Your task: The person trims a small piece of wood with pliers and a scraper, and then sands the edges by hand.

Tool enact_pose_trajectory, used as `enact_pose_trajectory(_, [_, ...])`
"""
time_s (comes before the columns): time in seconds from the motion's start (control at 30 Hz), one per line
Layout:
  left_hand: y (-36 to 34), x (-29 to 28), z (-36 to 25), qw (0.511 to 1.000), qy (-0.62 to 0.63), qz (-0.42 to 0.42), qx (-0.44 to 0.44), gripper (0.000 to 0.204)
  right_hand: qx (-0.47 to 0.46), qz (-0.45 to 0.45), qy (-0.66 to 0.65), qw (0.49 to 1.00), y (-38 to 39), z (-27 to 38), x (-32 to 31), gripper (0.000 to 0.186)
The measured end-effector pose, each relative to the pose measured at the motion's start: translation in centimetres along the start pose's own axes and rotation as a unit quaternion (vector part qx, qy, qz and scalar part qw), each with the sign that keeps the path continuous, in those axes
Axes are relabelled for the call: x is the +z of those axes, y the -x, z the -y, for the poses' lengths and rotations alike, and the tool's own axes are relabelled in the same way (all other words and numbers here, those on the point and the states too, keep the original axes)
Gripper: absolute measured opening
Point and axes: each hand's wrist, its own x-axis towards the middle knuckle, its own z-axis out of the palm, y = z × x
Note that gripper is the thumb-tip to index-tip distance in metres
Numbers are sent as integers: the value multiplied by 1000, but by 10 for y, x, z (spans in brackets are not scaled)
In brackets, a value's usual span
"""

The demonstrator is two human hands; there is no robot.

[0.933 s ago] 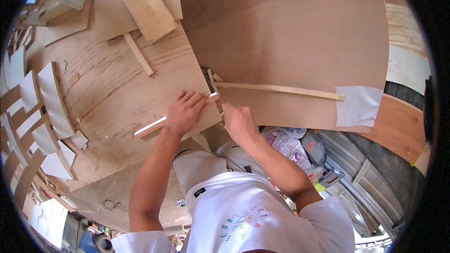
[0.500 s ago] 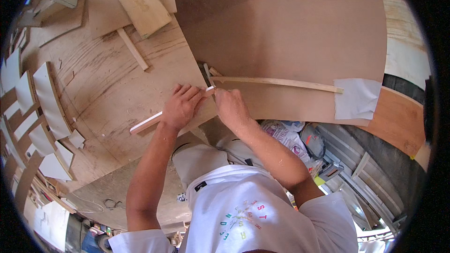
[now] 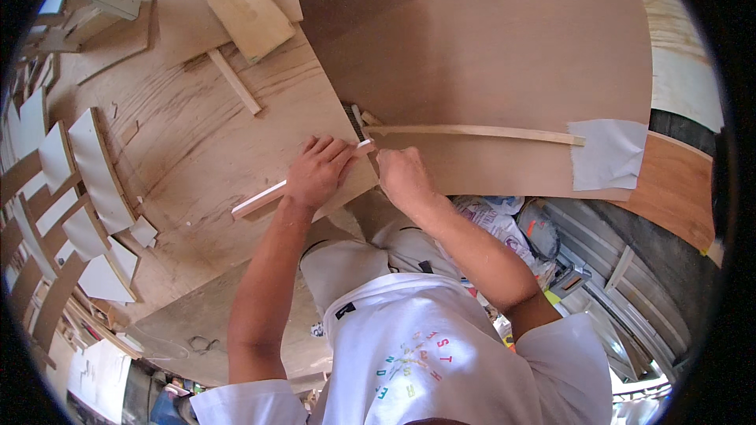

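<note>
My left hand point(image 3: 315, 169) wraps over a narrow wooden strip point(image 3: 260, 200) with a white top edge and presses it slantwise on the plywood bench. One end of the strip point(image 3: 367, 146) pokes out past my left fingers, at the seam where the bench meets a brown sheet. Just right of that end is my right hand point(image 3: 405, 177), closed in a fist. Whatever it grips, if anything, is hidden by the fingers. Beyond both hands a long thin wooden batten point(image 3: 472, 132) lies across the brown sheet point(image 3: 488, 55).
A pale sheet of paper point(image 3: 605, 156) lies at the batten's right end. Several white-faced boards point(image 3: 98, 169) crowd the left side of the bench point(image 3: 189, 244). A thick wooden block point(image 3: 242, 6) and a short stick point(image 3: 234, 81) lie at the back. Bags point(image 3: 488, 224) sit below the right edge.
The whole view has shifted a little, so the bench and hands appear slightly farther right. My right fist now shows a small gap from the strip's end. My left hand keeps its hold.
</note>
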Motion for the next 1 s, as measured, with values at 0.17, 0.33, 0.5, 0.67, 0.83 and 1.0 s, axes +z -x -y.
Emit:
enact_pose_trajectory(0.17, [2,2,4,1000,4,10,6,19,-10,28,-7,1000,-4,12,-18,23])
enact_pose_trajectory(0.33, [1,3,2,1000,3,7,1,18,-24,-19,3,1000,2,2,-6,22])
enact_pose_trajectory(0.5, [-1,2,4,1000,4,3,-2,19,11,4,1,1000,0,11,-14,23])
enact_pose_trajectory(0.67, [2,6,2,1000,12,7,-5,19,14,12,-21,1000,-8,21,-18,24])
enact_pose_trajectory(0.83, [1,0,2,1000,0,8,-12,18,9,-14,-11,1000,8,8,-6,24])
enact_pose_trajectory(1.0, [1,4,5,999,24,28,-20,20,-9,37,20,999,-17,13,-9,25])
